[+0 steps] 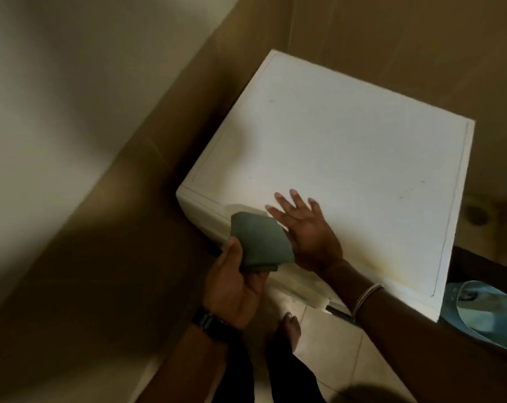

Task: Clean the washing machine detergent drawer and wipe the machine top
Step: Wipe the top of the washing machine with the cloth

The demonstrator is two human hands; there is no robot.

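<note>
Nearest to me, below my forearms, my bare foot [288,330] stands on pale floor tiles [333,359]. My left wrist carries a dark watch [210,322]; my right wrist carries thin bangles [364,298].

Left hand [233,282]: palm up, holding a folded grey-green cloth [259,242]. Thumb lies along the cloth's left edge, curled over it; fingertips show just under its lower edge. So the cloth is pinched between thumb on top and fingers beneath. It sits in the air in front of the washing machine's front left part, not on the top.

Right hand [304,228]: fingers straight and spread, holding nothing. Its thumb-side edge is just beside the cloth's right edge; I cannot tell whether they touch. Fingertips [294,194] reach over the front edge of the machine top [348,146]; contact with the surface not clear.

Machine top: white, with a yellowish stain near the front edge to the right of my right wrist, and a few small dark specks farther back.

Right of the machine, low down: a pale blue basin [490,312]. Behind and to the left: brown tiled walls [391,30].
</note>
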